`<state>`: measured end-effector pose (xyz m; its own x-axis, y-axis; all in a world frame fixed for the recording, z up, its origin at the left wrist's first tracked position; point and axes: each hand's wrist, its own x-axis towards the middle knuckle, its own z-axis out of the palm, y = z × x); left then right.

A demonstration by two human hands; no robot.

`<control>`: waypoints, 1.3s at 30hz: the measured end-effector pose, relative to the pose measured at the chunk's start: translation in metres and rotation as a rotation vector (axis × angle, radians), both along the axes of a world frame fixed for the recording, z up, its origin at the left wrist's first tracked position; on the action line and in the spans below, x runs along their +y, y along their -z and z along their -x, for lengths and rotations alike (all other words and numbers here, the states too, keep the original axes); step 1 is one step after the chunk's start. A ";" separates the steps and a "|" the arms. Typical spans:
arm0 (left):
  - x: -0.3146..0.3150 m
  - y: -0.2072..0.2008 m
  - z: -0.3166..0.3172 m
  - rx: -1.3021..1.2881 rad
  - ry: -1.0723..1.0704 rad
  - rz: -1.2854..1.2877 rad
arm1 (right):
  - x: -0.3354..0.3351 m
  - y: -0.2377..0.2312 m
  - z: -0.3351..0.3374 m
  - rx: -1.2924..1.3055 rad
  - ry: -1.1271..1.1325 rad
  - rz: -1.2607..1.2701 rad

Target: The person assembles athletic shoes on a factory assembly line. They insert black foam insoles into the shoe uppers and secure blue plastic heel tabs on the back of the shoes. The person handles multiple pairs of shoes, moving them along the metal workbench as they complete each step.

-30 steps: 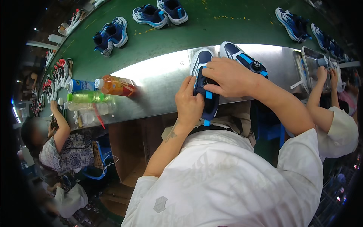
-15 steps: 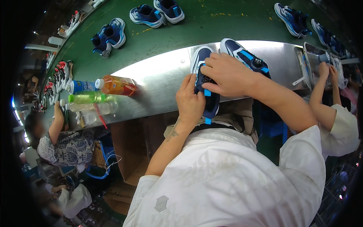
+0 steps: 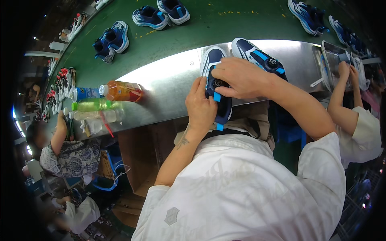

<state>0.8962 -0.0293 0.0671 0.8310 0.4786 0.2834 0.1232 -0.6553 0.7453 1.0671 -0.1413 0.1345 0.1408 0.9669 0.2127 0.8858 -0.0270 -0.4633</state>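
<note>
A navy sneaker [image 3: 225,113] with a white toe and light-blue tabs lies at the front edge of the metal bench, toe pointing away from me. My left hand [image 3: 200,105] grips its left side, fingers along the upper. From the right, my right hand [image 3: 242,78] curls over the upper, its fingertips and thumb pinching at the closure area. A round black lacing dial [image 3: 217,82] shows between my hands. Beside it, untouched, stands the matching sneaker [image 3: 245,47], with its own dial facing up. What exactly my right fingertips pinch is hidden.
Several drink bottles, among them an orange one [image 3: 125,91], stand or lie on the metal bench [image 3: 169,90] to the left. More navy sneakers [image 3: 150,18] sit on the green surface [image 3: 217,24] beyond. A metal tray [image 3: 330,60] and a co-worker's hands [image 3: 346,71] are at right.
My right fingers have shifted slightly, and more of the dial shows between my hands. The whole view has moved a little, with the far sneakers appearing slightly further left.
</note>
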 end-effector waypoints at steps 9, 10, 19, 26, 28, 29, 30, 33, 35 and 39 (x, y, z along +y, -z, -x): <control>0.001 0.004 -0.003 -0.056 -0.022 -0.065 | -0.005 -0.005 0.002 -0.089 -0.025 0.009; 0.000 -0.001 -0.003 -0.021 -0.014 -0.034 | -0.003 -0.005 -0.001 -0.077 -0.050 0.059; 0.000 -0.003 -0.007 0.027 0.013 -0.039 | 0.002 -0.009 0.005 0.053 0.063 0.289; 0.011 -0.007 -0.001 0.081 0.126 0.065 | -0.047 0.002 0.034 0.136 0.170 0.082; 0.013 -0.008 -0.003 0.133 0.150 0.040 | -0.043 0.009 0.046 0.082 0.313 0.072; 0.013 -0.010 -0.004 0.157 0.164 0.025 | -0.042 0.011 0.048 0.121 0.355 0.070; 0.011 -0.012 -0.004 0.169 0.164 0.009 | -0.042 0.014 0.049 0.159 0.396 0.067; 0.010 -0.023 -0.006 0.192 0.158 -0.036 | -0.041 0.020 0.050 0.210 0.449 0.025; 0.012 -0.020 -0.006 0.195 0.156 -0.017 | -0.043 0.014 0.046 0.236 0.386 0.052; 0.037 -0.021 -0.006 0.184 0.085 0.009 | -0.069 -0.023 0.004 -0.041 0.244 -0.109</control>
<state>0.9021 0.0079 0.0883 0.9060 0.4062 0.1192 0.2023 -0.6627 0.7211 1.0635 -0.2107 0.1576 0.3562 0.8764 0.3242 0.8773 -0.1942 -0.4388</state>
